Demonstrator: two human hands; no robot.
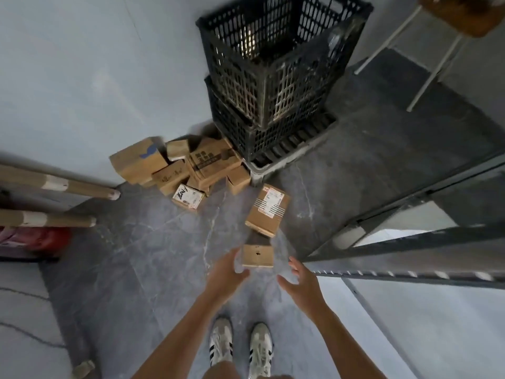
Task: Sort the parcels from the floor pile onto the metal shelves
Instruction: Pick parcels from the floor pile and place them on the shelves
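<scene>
- Now our left hand and right hand spread open beside a small box, not gripping.
- Next we should clasp it, lifting toward the shelf on the right.
- Farther off, the pile waits.

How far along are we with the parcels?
Done: nothing that shows; no parcel is visible on the metal shelves. In hand: the left hand and right hand reach, fingers spread, on either side of a small box; no grip is clear. Left: the labelled box just beyond it and the pile by the black crates.
</scene>
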